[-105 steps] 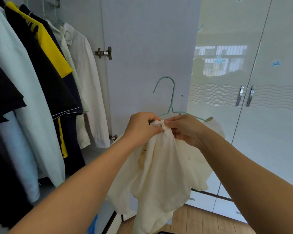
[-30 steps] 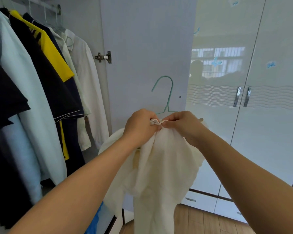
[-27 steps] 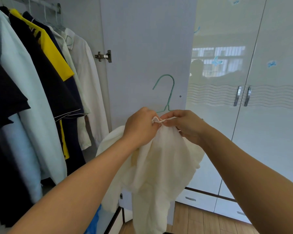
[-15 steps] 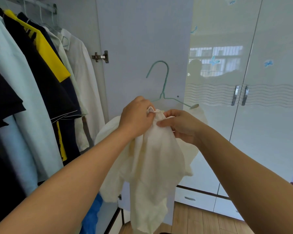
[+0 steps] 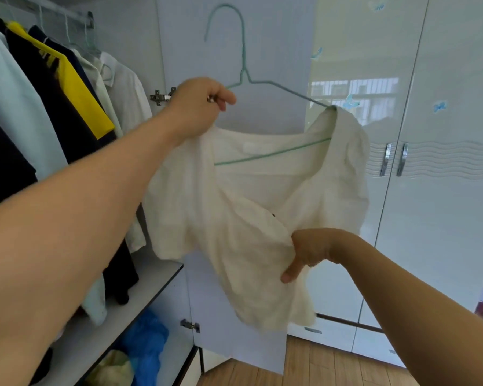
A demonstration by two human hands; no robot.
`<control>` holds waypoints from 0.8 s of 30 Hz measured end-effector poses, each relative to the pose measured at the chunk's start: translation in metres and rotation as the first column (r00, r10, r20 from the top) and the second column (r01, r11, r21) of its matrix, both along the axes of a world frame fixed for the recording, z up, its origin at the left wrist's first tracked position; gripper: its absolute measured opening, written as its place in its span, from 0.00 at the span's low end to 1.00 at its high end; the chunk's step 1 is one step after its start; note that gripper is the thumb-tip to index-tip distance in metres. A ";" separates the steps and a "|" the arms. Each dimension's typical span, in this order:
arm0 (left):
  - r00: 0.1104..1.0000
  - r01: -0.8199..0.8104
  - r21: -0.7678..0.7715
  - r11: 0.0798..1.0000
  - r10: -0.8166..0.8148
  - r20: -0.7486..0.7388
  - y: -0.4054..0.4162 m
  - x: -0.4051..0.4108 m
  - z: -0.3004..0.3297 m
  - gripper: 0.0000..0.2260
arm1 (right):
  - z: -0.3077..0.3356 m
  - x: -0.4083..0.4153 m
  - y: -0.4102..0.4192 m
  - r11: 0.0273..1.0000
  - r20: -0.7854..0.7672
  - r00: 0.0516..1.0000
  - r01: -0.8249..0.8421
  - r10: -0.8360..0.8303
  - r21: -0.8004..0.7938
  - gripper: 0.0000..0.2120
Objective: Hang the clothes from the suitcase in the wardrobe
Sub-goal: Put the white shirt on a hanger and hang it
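Head view. Cream shirt [image 5: 251,196] draped on green hanger [image 5: 243,68], centre of frame, before open wardrobe door [image 5: 179,37]. Left hand [image 5: 198,107], upper centre, fingers curled round hanger's left shoulder and shirt edge. Right hand [image 5: 307,252], lower right, pinching shirt's front fabric. Hung clothes [image 5: 53,93] on rail [image 5: 53,9], upper left.

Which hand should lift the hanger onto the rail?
Left, probably. The left hand already grips the hanger at the rail side; the right hand is low, holding the cream shirt.
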State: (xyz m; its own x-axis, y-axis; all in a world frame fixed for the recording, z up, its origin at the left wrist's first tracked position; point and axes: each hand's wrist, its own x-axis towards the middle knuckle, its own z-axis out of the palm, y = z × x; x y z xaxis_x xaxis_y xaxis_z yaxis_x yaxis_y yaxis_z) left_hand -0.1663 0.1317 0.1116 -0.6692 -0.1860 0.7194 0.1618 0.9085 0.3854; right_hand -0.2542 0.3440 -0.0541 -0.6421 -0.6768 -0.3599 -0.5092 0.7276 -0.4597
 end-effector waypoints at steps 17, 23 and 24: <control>0.983 -0.072 -0.050 0.996 0.062 -0.172 0.022 -0.001 0.036 0.25 | 0.004 0.006 -0.023 0.949 -0.822 0.564 -0.207 -0.084 -0.239 0.20; 0.978 -0.090 -0.044 0.995 0.080 -0.190 0.011 0.008 0.033 0.24 | 0.018 -0.004 -0.009 0.946 -0.678 0.686 0.047 -0.264 -0.320 0.08; 0.978 -0.087 -0.032 0.996 0.079 -0.191 0.010 0.007 0.032 0.24 | 0.020 -0.001 -0.009 0.952 -0.609 0.766 0.013 -0.207 -0.307 0.07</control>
